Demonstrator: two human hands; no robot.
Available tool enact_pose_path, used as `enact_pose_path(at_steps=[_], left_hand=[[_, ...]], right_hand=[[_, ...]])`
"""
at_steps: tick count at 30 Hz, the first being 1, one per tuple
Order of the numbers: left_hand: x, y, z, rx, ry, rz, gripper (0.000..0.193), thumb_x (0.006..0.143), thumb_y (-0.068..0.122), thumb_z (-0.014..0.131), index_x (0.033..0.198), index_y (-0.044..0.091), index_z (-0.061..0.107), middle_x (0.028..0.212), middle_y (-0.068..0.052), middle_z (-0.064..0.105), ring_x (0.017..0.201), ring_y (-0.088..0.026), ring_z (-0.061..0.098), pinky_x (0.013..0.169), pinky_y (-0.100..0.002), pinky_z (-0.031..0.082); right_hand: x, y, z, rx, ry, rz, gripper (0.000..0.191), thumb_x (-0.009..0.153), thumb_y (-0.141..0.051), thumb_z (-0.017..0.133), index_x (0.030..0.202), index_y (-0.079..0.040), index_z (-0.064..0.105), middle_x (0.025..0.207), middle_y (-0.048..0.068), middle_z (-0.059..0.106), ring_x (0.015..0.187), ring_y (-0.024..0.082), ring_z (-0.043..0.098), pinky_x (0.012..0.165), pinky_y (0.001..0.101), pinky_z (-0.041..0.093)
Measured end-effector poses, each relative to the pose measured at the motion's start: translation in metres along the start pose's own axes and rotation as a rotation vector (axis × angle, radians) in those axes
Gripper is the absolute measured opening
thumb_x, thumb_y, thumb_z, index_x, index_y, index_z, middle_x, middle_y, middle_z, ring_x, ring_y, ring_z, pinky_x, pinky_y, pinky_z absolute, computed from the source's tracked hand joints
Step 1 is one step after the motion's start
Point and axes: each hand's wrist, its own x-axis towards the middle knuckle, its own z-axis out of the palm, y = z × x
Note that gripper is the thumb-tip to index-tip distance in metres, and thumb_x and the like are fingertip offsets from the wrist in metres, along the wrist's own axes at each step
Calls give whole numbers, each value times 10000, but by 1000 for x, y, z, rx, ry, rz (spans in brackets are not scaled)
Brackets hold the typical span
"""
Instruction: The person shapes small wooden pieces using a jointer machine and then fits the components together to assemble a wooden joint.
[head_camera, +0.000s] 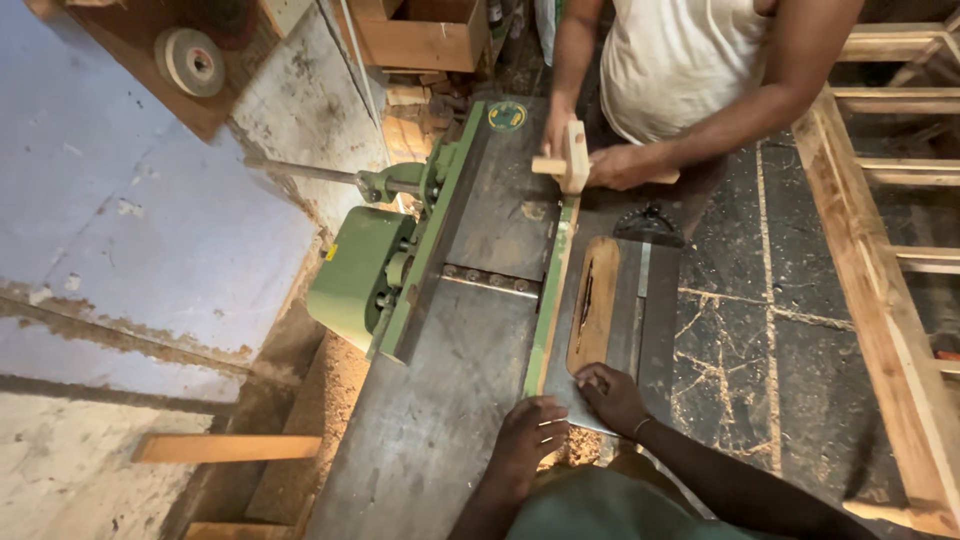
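Both hands lay flat and empty on the near table edge, left hand beside right hand; a co-worker's hands held the wooden piece at the far end, nothing yet fed.

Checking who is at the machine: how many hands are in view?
4. The wearer's left hand and right hand rest on the table's near end; a co-worker's two hands hold a wooden piece at the far end.

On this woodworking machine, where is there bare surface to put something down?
The long grey table left of the green rail, bordered by the slanted fence, lies bare. Crowded: the saw side, where the left hand and right hand rest below the wooden insert, and the far end, where another person's hands hold a wooden piece.
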Motion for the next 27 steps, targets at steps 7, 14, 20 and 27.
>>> enact_pose_path(at_steps=[7,14,20,27], left_hand=[[1,12,8,61,-19,13,547,951,487,599,1272,45,590,1195,-142,688,1081,-249,680,951,-403,561],[-2,18,12,121,-88,-4,495,975,476,566,1302,105,567,1207,-91,695,1112,-219,683,941,-368,548],[-2,20,8,128,-58,-42,475,984,460,567,1293,99,574,1191,-98,693,1070,-226,669,911,-368,545],[-3,22,2,99,-36,-10,493,959,449,584,1273,69,588,1191,-113,685,1076,-237,676,932,-383,551]], right_hand=[[-4,-9,-5,52,-3,42,209,881,-224,709,1038,-90,744,649,52,691,540,102,612,531,293,464],[-9,-19,-2,82,14,52,233,889,-216,711,1071,-73,732,673,38,715,556,93,662,553,272,515],[-9,-17,5,33,67,52,230,884,-213,727,1065,-73,750,651,53,703,552,111,607,537,293,466],[-7,-10,8,33,84,-3,221,875,-207,722,1051,-77,749,685,38,722,551,99,609,532,274,468]])
